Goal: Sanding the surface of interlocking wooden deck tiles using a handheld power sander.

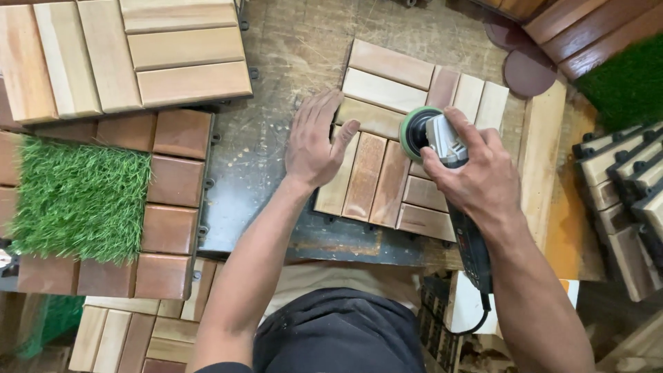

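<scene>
A square wooden deck tile (387, 173) of pale and brown slats lies on a worn metal-topped workbench (276, 62). My left hand (316, 141) rests flat on the tile's left edge, fingers spread, pressing it down. My right hand (476, 173) grips the grey body of a handheld power sander (442, 141). Its green-rimmed round pad (414, 130) sits on the tile's middle slats. The sander's dark rear body and cord (476, 262) run back under my right forearm.
A pale deck tile (124, 55) lies at the top left. Below it are dark brown tiles (176, 207) with an artificial grass square (79, 200) on top. Stacked tiles (621, 193) stand at the right. Round sanding discs (528, 69) and a wood plank (542, 159) lie near the tile.
</scene>
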